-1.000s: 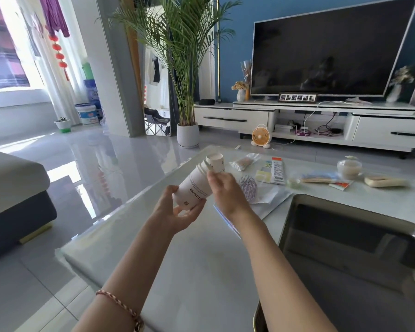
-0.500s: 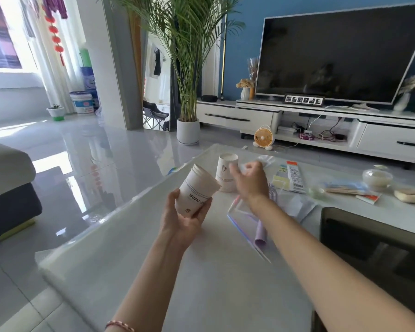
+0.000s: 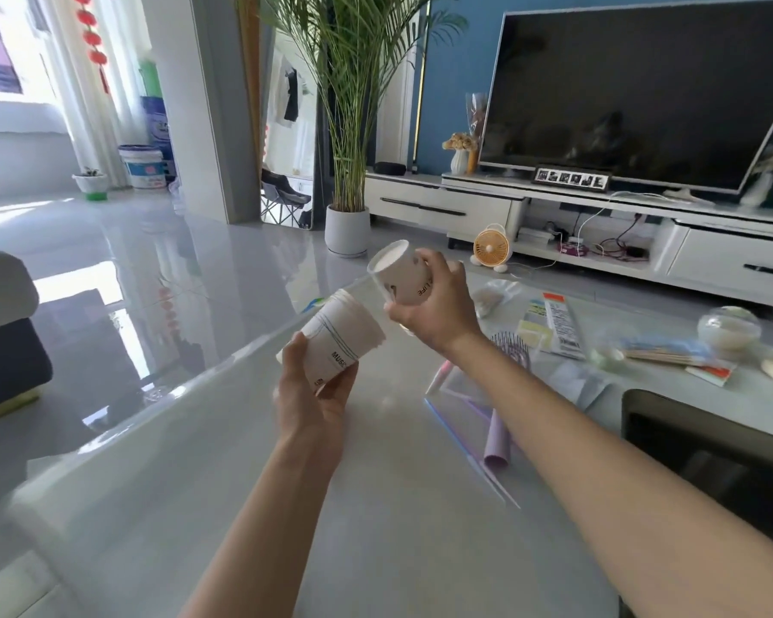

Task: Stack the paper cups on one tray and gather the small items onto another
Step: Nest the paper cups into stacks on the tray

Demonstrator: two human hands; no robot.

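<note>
White paper cups nested into a stack (image 3: pixel 340 339) lie tilted in the left hand (image 3: pixel 315 401), whose fingers curl round the stack's lower end above the table's (image 3: pixel 376 519) left edge. The right hand (image 3: pixel 440 316) grips a single cup (image 3: pixel 398 276) just beside the stack's rims. Small items (image 3: pixel 558 325) lie scattered toward the far edge, and a dark tray (image 3: pixel 688 432) sits at the right edge.

A dark television (image 3: pixel 634 91) stands on a white cabinet (image 3: pixel 442 207); a potted palm (image 3: pixel 349 127) (white pot) and a small orange fan (image 3: pixel 491 248) sit on the glossy floor (image 3: pixel 152 269).
</note>
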